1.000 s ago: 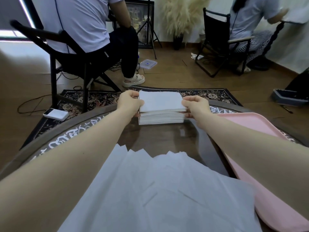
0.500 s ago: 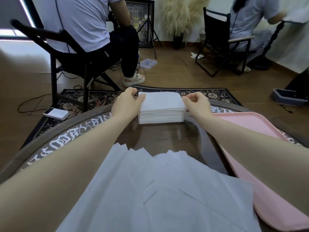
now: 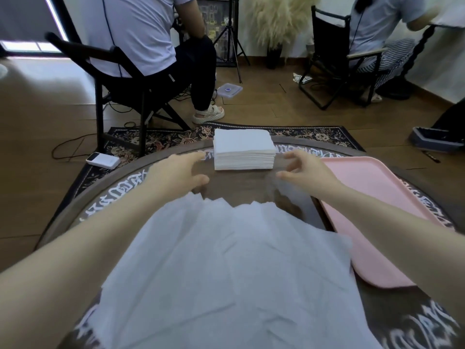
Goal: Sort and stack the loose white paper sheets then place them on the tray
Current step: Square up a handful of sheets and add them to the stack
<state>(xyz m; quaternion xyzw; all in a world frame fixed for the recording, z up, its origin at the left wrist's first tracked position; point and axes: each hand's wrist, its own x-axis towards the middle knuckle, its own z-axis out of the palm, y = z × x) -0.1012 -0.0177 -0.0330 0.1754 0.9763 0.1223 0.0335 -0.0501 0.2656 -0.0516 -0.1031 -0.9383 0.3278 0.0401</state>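
White paper stack [image 3: 243, 152]; white loose sheets [image 3: 226, 273]; pink tray [image 3: 372, 197]; dark brown table [image 3: 241, 187] with white lettering; dark floral rug [image 3: 156, 142].

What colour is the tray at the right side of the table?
The tray is plain pink, with no pattern. The head view shows it best.

You're in soft, even indoor light w/ no hard shadows. Brightest spot: window [image 3: 27, 46] at 10 o'clock, throwing pale glare across the floor [image 3: 45, 79]. Both hands [image 3: 180, 170] smeared by motion blur. Wide-angle bend warps the edges, esp. 4 and 8 o'clock.
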